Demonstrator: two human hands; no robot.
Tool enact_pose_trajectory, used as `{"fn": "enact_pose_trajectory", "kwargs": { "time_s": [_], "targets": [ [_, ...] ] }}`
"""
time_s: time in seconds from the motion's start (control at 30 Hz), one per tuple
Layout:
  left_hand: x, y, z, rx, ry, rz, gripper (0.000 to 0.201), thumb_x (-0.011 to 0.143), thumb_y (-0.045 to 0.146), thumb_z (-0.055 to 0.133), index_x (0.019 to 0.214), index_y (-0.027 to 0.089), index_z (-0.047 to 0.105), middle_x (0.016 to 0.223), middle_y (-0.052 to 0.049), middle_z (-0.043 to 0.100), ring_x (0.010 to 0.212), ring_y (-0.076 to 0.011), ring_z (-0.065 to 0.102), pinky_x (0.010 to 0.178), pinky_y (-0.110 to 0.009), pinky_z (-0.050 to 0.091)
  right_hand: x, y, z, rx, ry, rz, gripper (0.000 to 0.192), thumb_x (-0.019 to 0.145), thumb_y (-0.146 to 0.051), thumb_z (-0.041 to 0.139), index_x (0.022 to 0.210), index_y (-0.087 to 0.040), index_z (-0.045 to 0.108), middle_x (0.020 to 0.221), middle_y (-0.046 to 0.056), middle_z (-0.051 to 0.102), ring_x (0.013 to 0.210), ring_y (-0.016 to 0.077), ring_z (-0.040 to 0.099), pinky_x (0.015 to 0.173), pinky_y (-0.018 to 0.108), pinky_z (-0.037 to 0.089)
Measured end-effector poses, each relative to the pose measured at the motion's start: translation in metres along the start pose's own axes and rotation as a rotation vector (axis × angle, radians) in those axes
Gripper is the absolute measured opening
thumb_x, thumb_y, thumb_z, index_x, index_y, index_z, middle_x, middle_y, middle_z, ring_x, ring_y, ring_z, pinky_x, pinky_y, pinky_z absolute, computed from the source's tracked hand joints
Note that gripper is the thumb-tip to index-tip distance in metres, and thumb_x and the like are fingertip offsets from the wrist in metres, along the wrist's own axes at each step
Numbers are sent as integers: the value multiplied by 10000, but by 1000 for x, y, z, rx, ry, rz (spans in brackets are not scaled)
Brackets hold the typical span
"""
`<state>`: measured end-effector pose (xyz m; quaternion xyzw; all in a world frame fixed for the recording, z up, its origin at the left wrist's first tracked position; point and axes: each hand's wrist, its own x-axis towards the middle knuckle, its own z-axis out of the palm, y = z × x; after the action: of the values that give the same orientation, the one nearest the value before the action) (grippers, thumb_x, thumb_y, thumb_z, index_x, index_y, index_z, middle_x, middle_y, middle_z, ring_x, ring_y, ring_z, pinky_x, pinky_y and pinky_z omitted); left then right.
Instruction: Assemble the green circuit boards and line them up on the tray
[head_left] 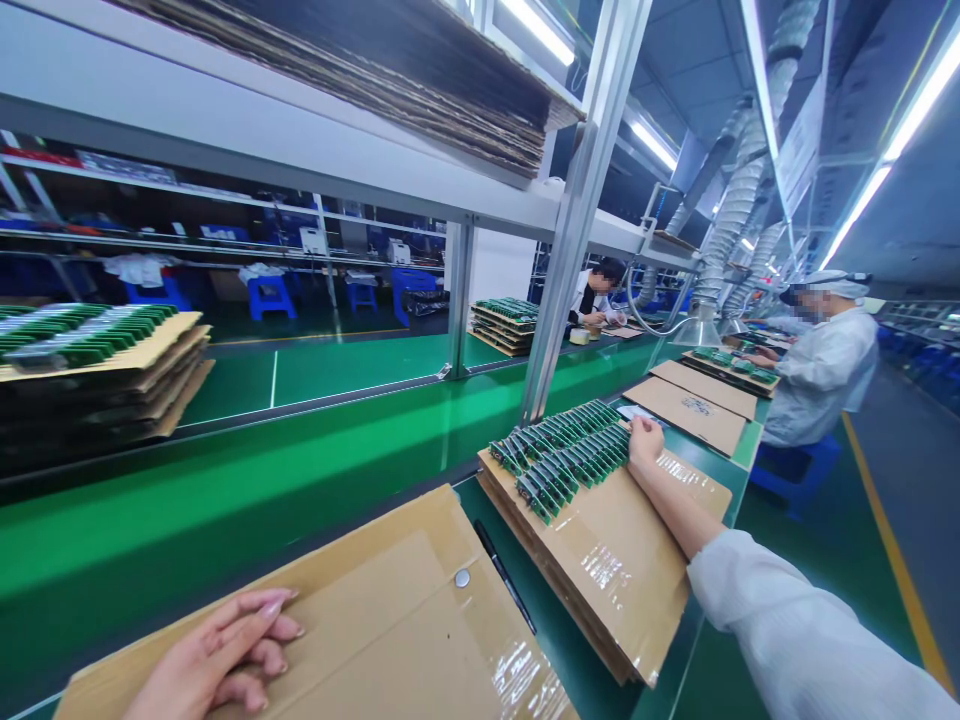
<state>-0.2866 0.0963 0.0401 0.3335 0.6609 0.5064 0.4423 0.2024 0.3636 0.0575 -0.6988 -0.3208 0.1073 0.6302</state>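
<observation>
Your left hand (225, 655) lies flat at seven o'clock on the near cardboard sheet (390, 620), fingers loosely spread, holding nothing. A black pen (504, 575) lies at six o'clock. Your right hand (645, 442), at three o'clock, rests fingertips on the rows of green circuit boards (562, 455) atop the stacked cardboard (615, 560); its grip is unclear.

Bare left hand (217, 655); right hand (645, 440) bare, white long sleeve (795, 630) above the forearm.
</observation>
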Motion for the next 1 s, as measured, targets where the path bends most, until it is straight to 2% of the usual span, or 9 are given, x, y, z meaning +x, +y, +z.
{"fn": "enact_pose_trajectory", "kwargs": {
  "time_s": [0.07, 0.23, 0.33, 0.47, 0.57, 0.63, 0.73, 0.83, 1.0],
  "targets": [
    [5, 0, 0, -29, -49, -54, 734, 342, 652, 785, 871, 172, 619, 687, -70, 679, 525, -195, 565, 373, -289, 497, -4, -9, -3, -1, 3, 10, 290, 889, -316, 558, 1131, -156, 563, 1129, 71, 596, 954, 199, 607, 806, 404, 517],
    [-2, 0, 1, -75, -52, -33, 628, 472, 604, 767, 901, 182, 587, 698, -43, 666, 544, -164, 561, 380, -244, 478, -18, -53, -32, 14, -10, 27, 287, 885, -322, 563, 1112, -146, 573, 1101, 62, 606, 934, 204, 613, 790, 394, 522],
    [-15, 1, 5, -103, -130, 20, 521, 560, 555, 732, 863, 169, 556, 657, -13, 630, 520, -132, 554, 378, -212, 456, -55, -87, -58, 54, -105, 4, 339, 895, -319, 487, 1142, -104, 573, 1107, 170, 611, 984, 250, 611, 843, 425, 488],
    [-20, -4, 7, -149, -127, 22, 414, 641, 492, 685, 830, 159, 529, 648, -19, 624, 487, -117, 557, 380, -208, 448, -147, -103, -85, 160, -533, -233, 297, 813, -443, 555, 1087, -342, 605, 1046, 109, 648, 994, 246, 608, 865, 365, 474],
    [-19, -10, 6, -163, -125, 19, 387, 673, 475, 670, 832, 153, 527, 643, -34, 627, 494, -127, 573, 393, -221, 456, -226, -83, -83, 38, -1116, -408, 299, 721, -493, 587, 962, -326, 648, 1001, 79, 671, 929, 289, 623, 800, 411, 511],
    [-21, -13, 6, -162, -136, 23, 390, 687, 489, 658, 832, 154, 521, 641, -34, 623, 485, -126, 572, 399, -228, 458, -263, -59, -65, -51, -1380, -546, 270, 729, -453, 557, 926, -303, 665, 1049, 76, 658, 944, 286, 612, 778, 406, 511],
    [-23, -12, 6, -143, -151, 37, 420, 688, 525, 648, 835, 157, 509, 650, -35, 618, 490, -127, 576, 423, -243, 472, -281, -18, -26, -244, -1210, -723, 229, 663, -353, 521, 808, -252, 667, 884, 103, 637, 824, 305, 606, 767, 469, 483],
    [-27, -10, 7, -98, -153, 51, 443, 701, 557, 620, 842, 153, 505, 665, -42, 617, 495, -128, 580, 458, -264, 492, -276, 10, -2, -314, -1127, -739, 200, 716, -289, 454, 787, -231, 632, 811, 93, 577, 681, 249, 607, 706, 418, 493],
    [-25, -11, 11, 115, -28, 57, 313, 833, 449, 503, 893, 144, 537, 722, -83, 645, 561, -177, 626, 551, -346, 535, -295, 3, -11, -343, -1075, -761, 283, 841, -304, 316, 849, -242, 592, 875, 87, 560, 711, 231, 620, 596, 352, 476]
  ]
}}
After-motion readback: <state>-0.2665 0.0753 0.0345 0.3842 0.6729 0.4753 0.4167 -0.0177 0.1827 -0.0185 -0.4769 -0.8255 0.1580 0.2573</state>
